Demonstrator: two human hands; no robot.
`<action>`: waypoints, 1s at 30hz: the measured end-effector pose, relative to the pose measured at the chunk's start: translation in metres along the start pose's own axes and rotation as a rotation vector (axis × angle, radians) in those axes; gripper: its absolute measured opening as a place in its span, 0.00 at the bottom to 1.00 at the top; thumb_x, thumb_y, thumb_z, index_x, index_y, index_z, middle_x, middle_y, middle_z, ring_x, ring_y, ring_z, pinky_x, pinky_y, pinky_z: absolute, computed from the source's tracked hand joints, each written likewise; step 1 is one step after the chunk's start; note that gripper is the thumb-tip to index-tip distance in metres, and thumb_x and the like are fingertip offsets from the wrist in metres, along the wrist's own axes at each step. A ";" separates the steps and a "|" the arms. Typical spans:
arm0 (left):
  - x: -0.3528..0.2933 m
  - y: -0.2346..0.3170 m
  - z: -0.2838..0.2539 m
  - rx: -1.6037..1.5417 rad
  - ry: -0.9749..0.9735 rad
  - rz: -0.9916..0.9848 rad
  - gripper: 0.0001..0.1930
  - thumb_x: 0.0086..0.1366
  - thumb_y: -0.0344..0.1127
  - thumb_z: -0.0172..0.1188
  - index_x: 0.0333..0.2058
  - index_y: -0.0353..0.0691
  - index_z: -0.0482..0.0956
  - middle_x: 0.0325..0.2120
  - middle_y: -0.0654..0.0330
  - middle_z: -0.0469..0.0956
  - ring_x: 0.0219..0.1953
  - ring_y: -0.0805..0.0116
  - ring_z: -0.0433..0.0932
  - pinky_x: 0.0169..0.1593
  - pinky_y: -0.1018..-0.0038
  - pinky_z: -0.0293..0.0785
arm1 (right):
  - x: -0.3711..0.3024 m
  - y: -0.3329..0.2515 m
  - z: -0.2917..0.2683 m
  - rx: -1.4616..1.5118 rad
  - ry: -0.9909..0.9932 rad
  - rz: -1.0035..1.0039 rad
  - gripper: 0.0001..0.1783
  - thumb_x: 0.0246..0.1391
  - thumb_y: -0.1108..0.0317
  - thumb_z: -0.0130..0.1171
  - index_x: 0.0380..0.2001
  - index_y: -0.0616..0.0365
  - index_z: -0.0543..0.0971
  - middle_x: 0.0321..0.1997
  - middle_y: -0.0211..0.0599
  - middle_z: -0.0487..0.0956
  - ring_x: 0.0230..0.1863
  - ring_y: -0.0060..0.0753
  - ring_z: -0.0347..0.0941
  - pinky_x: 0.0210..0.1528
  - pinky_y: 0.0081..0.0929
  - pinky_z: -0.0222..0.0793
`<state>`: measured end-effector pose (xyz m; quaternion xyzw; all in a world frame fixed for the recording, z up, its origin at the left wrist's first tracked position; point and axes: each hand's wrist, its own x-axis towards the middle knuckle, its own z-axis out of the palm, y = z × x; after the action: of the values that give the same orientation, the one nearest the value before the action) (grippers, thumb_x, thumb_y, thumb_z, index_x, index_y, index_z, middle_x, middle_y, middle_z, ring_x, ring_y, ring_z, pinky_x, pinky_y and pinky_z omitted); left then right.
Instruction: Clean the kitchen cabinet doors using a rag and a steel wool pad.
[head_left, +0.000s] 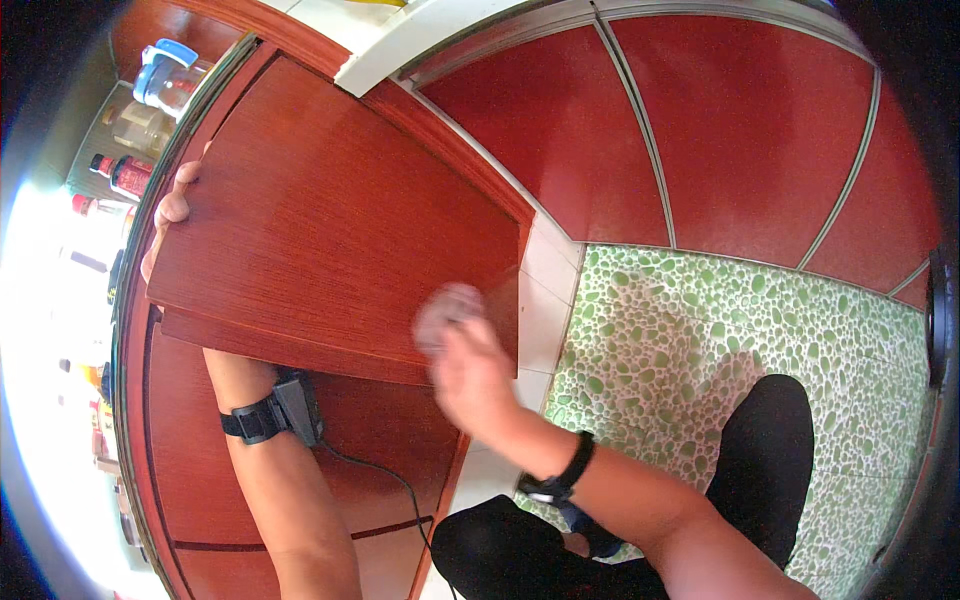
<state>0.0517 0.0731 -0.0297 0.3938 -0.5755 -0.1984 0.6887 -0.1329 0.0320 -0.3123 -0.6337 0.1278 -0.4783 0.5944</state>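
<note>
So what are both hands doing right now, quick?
Left hand: closed over the edge of the red-brown door.
Right hand: holding a blurred greyish wad, perhaps a cloth.

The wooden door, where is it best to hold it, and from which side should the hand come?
Probably hold the wooden door by its edge at picture left, coming from behind, fingers curled over it as those of the left hand are. The door stands open, so its back can be reached, and its broad, flat face shows no handle.
</note>
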 end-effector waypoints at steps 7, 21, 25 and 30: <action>-0.001 -0.003 0.014 0.069 -0.022 0.084 0.17 0.78 0.41 0.43 0.45 0.39 0.79 0.61 0.50 0.72 0.69 0.45 0.65 0.73 0.46 0.62 | -0.021 0.043 -0.015 0.141 0.061 0.193 0.11 0.56 0.84 0.52 0.41 0.65 0.79 0.42 0.48 0.78 0.47 0.50 0.77 0.52 0.37 0.76; -0.016 -0.007 0.019 0.067 0.033 0.095 0.13 0.76 0.39 0.46 0.47 0.43 0.78 0.63 0.53 0.71 0.73 0.49 0.59 0.77 0.43 0.50 | -0.033 0.123 -0.034 -0.119 -0.073 0.245 0.10 0.62 0.78 0.52 0.44 0.65 0.80 0.40 0.53 0.77 0.44 0.56 0.76 0.47 0.43 0.73; -0.048 -0.007 0.038 0.159 0.114 0.133 0.14 0.76 0.41 0.44 0.51 0.44 0.75 0.65 0.54 0.68 0.73 0.51 0.60 0.77 0.46 0.50 | -0.024 0.107 -0.022 -0.203 0.083 0.245 0.09 0.63 0.72 0.55 0.39 0.66 0.81 0.33 0.52 0.78 0.38 0.57 0.76 0.41 0.42 0.73; -0.078 -0.012 0.072 0.412 0.325 0.084 0.17 0.77 0.42 0.42 0.58 0.44 0.70 0.67 0.55 0.65 0.73 0.53 0.60 0.78 0.49 0.51 | 0.040 0.135 -0.009 -0.244 -0.040 0.326 0.11 0.64 0.69 0.53 0.42 0.64 0.81 0.38 0.62 0.77 0.42 0.65 0.76 0.47 0.50 0.72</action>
<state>-0.0349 0.0996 -0.0869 0.5282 -0.5013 0.0178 0.6851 -0.0646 -0.0377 -0.4138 -0.6812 0.2737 -0.3438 0.5854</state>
